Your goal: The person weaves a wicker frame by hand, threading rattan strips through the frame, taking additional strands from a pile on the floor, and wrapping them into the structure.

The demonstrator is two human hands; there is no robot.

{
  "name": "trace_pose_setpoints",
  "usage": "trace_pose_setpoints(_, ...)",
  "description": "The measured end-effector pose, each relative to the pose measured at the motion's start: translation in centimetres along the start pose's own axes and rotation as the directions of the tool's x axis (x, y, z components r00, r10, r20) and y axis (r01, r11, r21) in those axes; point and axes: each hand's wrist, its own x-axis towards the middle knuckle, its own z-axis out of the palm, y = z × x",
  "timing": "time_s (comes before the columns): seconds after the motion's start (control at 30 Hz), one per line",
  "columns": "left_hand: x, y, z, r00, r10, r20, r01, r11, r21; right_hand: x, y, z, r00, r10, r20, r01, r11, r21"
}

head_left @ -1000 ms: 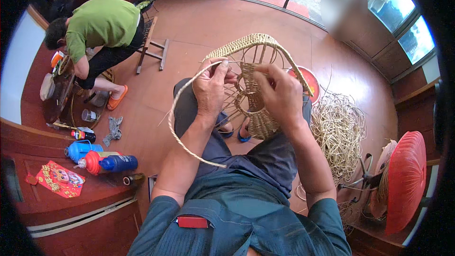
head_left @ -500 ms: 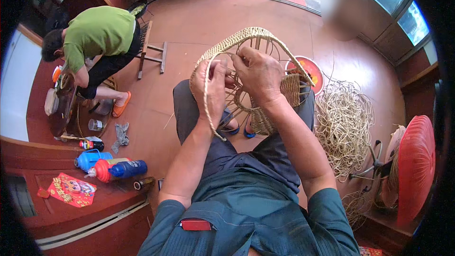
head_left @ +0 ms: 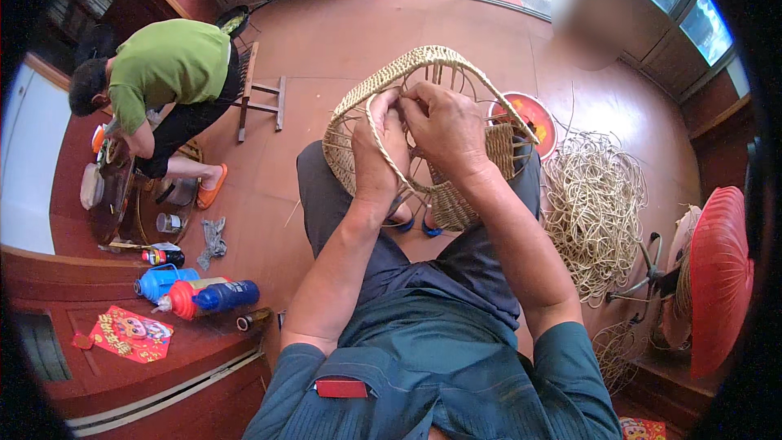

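Note:
A half-woven straw basket frame (head_left: 513,159) rests on my knees, with a braided rim curving over its top and bare spokes inside. My left hand (head_left: 376,155) is closed inside its left part, a pale twisted cord (head_left: 393,165) running down across it. Beside it, my right hand (head_left: 450,130) pinches at the spokes near the top of the cord; both sets of fingertips are close together and partly hidden, so exactly what each grips there is unclear.
Another person in green (head_left: 169,61) bends over a dark low table (head_left: 110,208) at left. Bottles (head_left: 228,297) stand on a red cabinet (head_left: 114,379). A cord pile (head_left: 590,212), red basin (head_left: 543,118) and red-covered round object (head_left: 717,277) are at right; a wooden stool (head_left: 261,90) stands behind.
My right hand has moved up and left, over to my left hand. The cord loop that hung out wide at the left now lies close across my left hand.

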Motion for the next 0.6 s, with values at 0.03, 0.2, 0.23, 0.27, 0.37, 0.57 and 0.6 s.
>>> trace_pose_setpoints(0.03,0.4,-0.4,0.0,1.000,0.001,-0.004,-0.001,1.000,0.000,0.0,0.0,-0.2,1.000,0.012,0.010,-0.012,1.000,0.026)
trace_pose_setpoints(0.2,1.8,-0.5,-0.4,0.902,-0.281,0.327,0.428,0.674,-0.602,0.0,0.0,-1.1,0.999,0.030,0.019,-0.031,1.000,0.007)
trace_pose_setpoints(0.23,2.1,-1.0,-0.5,0.904,-0.279,0.323,0.424,0.674,-0.605,0.1,0.0,-1.3,0.996,0.067,0.064,-0.066,0.998,-0.017)
trace_pose_setpoints(0.27,2.5,-2.1,-0.5,0.886,-0.292,0.361,0.464,0.566,-0.681,0.2,0.0,-1.5,0.989,0.105,0.108,-0.101,0.994,-0.043)
trace_pose_setpoints(0.37,3.8,-4.0,-0.5,0.824,-0.323,0.467,0.566,0.409,-0.716,0.6,-0.2,-2.1,0.981,0.095,0.169,-0.089,0.995,-0.045)
trace_pose_setpoints(0.57,3.2,-2.1,-0.3,0.816,-0.377,0.438,0.562,0.346,-0.751,0.7,0.4,-2.1,0.986,0.056,0.159,-0.061,0.998,0.028)
trace_pose_setpoints(0.6,3.1,-2.7,-0.2,0.829,-0.364,0.425,0.546,0.358,-0.757,0.7,0.3,-2.2,0.986,0.054,0.159,-0.059,0.998,0.027)
